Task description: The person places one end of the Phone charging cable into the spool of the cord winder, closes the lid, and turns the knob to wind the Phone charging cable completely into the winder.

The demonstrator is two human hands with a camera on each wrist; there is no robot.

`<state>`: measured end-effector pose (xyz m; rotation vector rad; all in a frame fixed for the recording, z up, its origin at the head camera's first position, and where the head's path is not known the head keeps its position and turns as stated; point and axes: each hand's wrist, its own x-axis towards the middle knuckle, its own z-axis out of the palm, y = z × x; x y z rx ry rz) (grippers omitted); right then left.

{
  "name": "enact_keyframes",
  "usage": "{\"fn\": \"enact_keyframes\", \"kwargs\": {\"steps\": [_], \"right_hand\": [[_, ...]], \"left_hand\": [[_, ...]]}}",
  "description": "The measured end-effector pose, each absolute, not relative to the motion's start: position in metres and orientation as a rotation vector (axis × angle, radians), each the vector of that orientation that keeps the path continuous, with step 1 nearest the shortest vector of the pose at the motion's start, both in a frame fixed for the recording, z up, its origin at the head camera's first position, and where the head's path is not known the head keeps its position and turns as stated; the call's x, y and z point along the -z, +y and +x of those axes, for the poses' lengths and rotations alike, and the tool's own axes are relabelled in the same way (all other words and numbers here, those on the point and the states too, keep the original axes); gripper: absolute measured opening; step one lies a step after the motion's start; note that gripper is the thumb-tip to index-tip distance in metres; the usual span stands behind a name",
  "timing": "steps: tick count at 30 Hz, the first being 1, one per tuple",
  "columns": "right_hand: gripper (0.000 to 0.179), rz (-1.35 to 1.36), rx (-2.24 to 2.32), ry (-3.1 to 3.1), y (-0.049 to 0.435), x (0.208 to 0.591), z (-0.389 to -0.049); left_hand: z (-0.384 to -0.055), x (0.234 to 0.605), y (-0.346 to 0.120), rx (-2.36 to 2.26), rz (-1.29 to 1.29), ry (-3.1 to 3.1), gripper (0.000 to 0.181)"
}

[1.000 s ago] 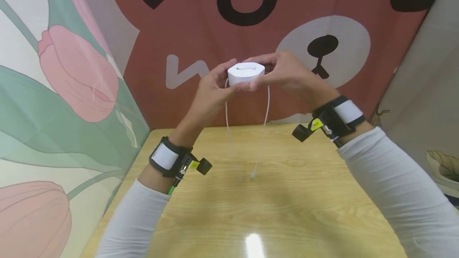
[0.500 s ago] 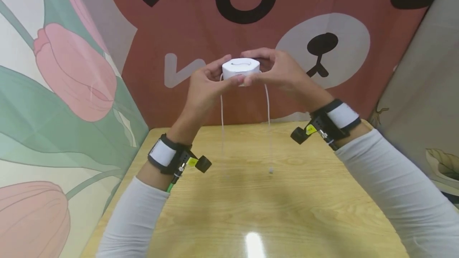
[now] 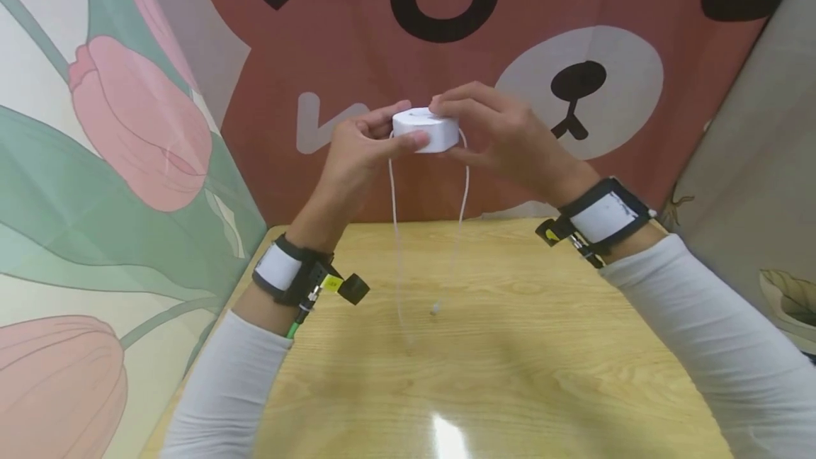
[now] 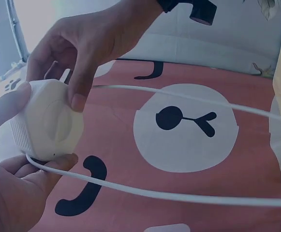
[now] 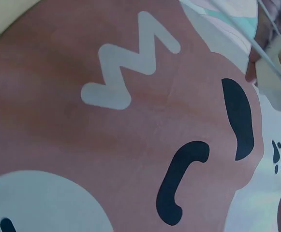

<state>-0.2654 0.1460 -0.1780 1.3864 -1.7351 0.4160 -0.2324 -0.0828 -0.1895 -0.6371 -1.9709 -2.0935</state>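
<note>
Both hands hold a white many-sided charger (image 3: 440,139) up in the air, above the far edge of the table. My left hand (image 3: 353,158) grips its left side, thumb across the front face and fingers behind. At the right side, my right hand (image 3: 513,137) pinches it, fingertips on the top face and thumb low. Two thin prongs (image 4: 66,76) stick out beside the right hand in the left wrist view. A white cable (image 3: 393,197) hangs down from both sides of the charger, with a small connector (image 3: 435,309) dangling at one end. The right wrist view catches the charger (image 5: 268,79) only at its edge.
Below the hands lies a light wooden table (image 3: 510,353). A red curtain (image 3: 306,190) with a bear print hangs behind it, and a flower-printed curtain (image 3: 146,253) runs along the left.
The right thumb has left the charger's front face and gone lower, while the right fingers have come onto its top. The hanging cable has swung, its connector first right, then back left.
</note>
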Motion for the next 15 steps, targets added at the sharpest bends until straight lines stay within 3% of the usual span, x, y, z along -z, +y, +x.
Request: {"fn": "enact_keyframes", "kwargs": {"steps": [9, 15], "right_hand": [[0.039, 1.353, -0.361, -1.756, 0.1434, 0.1773, -0.2618], [0.041, 1.263, -0.711, -1.870, 0.1411, 0.1745, -0.2570]], "left_hand": [[-0.2323, 0.1925, -0.0809, 2.101, -0.679, -1.961, 0.052], [-0.2306, 0.1945, -0.0879, 2.017, -0.797, -1.976, 0.087]]}}
